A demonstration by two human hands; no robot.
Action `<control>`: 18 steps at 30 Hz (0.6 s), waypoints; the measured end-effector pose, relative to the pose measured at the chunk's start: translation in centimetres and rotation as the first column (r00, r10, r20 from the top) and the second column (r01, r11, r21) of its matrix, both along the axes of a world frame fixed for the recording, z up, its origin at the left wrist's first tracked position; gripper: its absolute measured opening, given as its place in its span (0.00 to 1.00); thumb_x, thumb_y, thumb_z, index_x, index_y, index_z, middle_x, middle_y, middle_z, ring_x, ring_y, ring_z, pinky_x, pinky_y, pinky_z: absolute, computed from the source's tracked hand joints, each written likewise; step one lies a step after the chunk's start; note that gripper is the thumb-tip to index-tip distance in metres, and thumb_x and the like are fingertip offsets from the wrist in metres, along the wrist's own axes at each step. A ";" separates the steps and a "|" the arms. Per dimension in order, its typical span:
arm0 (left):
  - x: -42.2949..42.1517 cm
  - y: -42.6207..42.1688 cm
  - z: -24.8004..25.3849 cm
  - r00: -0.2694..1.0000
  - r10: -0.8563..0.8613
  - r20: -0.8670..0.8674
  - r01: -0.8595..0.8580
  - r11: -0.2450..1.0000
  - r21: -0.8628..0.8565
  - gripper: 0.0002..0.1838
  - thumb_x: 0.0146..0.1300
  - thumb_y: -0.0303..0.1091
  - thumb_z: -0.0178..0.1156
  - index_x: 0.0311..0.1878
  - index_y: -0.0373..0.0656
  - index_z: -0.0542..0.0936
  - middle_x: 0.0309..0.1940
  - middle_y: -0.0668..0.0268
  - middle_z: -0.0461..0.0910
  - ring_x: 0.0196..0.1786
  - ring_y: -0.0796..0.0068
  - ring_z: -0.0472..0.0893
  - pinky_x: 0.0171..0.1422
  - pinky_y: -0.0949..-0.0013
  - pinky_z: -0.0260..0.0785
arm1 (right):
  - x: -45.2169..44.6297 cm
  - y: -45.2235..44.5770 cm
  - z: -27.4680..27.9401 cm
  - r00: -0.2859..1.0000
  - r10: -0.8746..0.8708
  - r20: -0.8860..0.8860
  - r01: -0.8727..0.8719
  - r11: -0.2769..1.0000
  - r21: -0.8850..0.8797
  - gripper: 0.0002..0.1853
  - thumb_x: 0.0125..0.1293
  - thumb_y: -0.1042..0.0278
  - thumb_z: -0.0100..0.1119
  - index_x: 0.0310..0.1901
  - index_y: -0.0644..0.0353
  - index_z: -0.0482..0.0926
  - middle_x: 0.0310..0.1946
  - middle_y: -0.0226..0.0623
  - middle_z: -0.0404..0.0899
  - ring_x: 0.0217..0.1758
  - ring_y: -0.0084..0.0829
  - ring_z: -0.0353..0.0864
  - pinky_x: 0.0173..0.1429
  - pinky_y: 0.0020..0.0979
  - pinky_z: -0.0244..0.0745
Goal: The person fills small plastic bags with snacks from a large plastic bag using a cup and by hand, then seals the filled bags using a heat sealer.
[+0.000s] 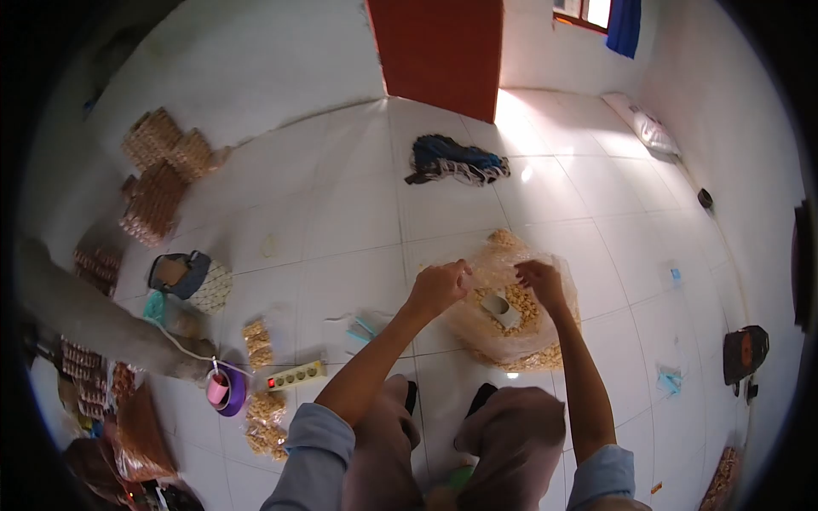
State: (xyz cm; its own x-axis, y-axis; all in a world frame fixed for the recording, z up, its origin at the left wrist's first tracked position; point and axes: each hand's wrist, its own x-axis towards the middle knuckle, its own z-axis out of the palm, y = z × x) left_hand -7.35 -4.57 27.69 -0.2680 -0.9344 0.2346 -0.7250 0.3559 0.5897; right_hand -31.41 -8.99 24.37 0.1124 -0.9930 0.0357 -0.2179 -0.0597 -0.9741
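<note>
A large clear plastic bag (554,336) full of small yellowish-brown snack pieces lies open on the floor before the person's legs. Inside it, on the snacks, rests a whitish cup (501,310). My left hand (441,285) is at the bag's upper left edge, its fingers closed; what they pinch is too small to make out. Over the upper right part of the bag is my right hand (541,279), fingers bent inward, and whether it touches the plastic is unclear.
Left on the white tiles are small snack packets (257,343), a power strip (296,376), a purple bowl (230,400) with a pink cup, and a bag (181,274). Stacked packs (155,200) stand by the wall. Dark cloth (456,162) lies ahead, near a red door (439,55).
</note>
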 end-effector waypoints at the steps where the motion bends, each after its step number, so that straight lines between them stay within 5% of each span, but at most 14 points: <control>1: -0.7 -0.8 -1.5 0.999 -0.015 0.036 0.014 0.999 0.048 0.15 0.50 0.37 0.64 0.41 0.47 0.75 0.25 0.69 0.80 0.29 0.70 0.80 0.36 0.67 0.71 | -1.1 0.1 -2.8 0.985 0.018 -0.171 -0.025 0.999 -0.039 0.10 0.56 0.73 0.57 0.40 0.63 0.81 0.28 0.41 0.81 0.31 0.31 0.80 0.38 0.28 0.74; 5: -2.6 -3.4 -10.2 0.990 -0.141 0.005 0.135 0.954 0.267 0.16 0.49 0.37 0.64 0.41 0.47 0.75 0.28 0.67 0.80 0.31 0.67 0.80 0.37 0.65 0.71 | -3.3 0.8 -14.0 0.833 0.060 -0.550 -0.103 0.994 -0.047 0.15 0.51 0.66 0.65 0.40 0.62 0.80 0.36 0.48 0.79 0.41 0.45 0.78 0.47 0.37 0.72; 6: -2.7 -3.6 -12.7 0.989 -0.151 -0.004 0.145 0.941 0.307 0.16 0.49 0.37 0.64 0.41 0.47 0.75 0.28 0.67 0.80 0.31 0.67 0.80 0.37 0.65 0.71 | -3.1 1.4 -16.1 0.780 0.059 -0.623 -0.113 0.993 -0.048 0.26 0.47 0.64 0.68 0.49 0.62 0.75 0.47 0.48 0.74 0.50 0.48 0.72 0.54 0.39 0.68; 9: -3.0 -3.6 -18.8 0.978 -0.206 0.032 0.191 0.949 0.252 0.16 0.49 0.38 0.64 0.41 0.45 0.75 0.35 0.64 0.81 0.33 0.62 0.80 0.39 0.63 0.72 | -1.3 1.3 -20.2 0.623 -0.049 -0.780 -0.120 0.980 -0.157 0.36 0.45 0.63 0.70 0.58 0.62 0.66 0.52 0.46 0.69 0.55 0.48 0.68 0.54 0.41 0.67; 11: -3.0 -4.1 -21.3 0.982 -0.188 0.008 0.184 0.969 0.167 0.17 0.49 0.38 0.63 0.42 0.44 0.75 0.40 0.61 0.80 0.37 0.58 0.79 0.41 0.61 0.72 | -0.2 0.5 -21.6 0.562 -0.060 -0.825 -0.121 0.981 -0.153 0.39 0.44 0.63 0.70 0.59 0.63 0.63 0.51 0.45 0.69 0.54 0.47 0.69 0.54 0.41 0.68; 15: -2.6 -4.8 -22.1 0.942 -0.329 0.063 0.287 0.890 0.353 0.18 0.50 0.39 0.62 0.44 0.44 0.75 0.40 0.59 0.79 0.40 0.57 0.79 0.43 0.60 0.72 | 0.5 -0.8 -23.0 0.465 0.041 -0.884 -0.066 0.998 0.011 0.41 0.42 0.64 0.70 0.59 0.65 0.62 0.48 0.44 0.69 0.51 0.43 0.69 0.53 0.39 0.68; 18: -2.1 -4.3 -22.3 0.929 -0.370 0.021 0.323 0.836 0.444 0.16 0.51 0.38 0.60 0.43 0.44 0.75 0.38 0.59 0.79 0.41 0.56 0.78 0.45 0.59 0.71 | -0.5 -1.0 -22.3 0.424 0.012 -0.905 -0.199 0.977 -0.080 0.35 0.41 0.70 0.67 0.55 0.66 0.66 0.47 0.43 0.69 0.50 0.42 0.69 0.54 0.37 0.67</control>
State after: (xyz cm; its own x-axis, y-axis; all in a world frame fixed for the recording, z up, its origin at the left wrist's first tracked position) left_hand -9.44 -8.86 5.43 -0.5930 -0.7771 -0.2107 -0.6660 0.3263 0.6708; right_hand -31.91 -10.04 2.03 0.2767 -0.9609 -0.0070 -0.9411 -0.2695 -0.2041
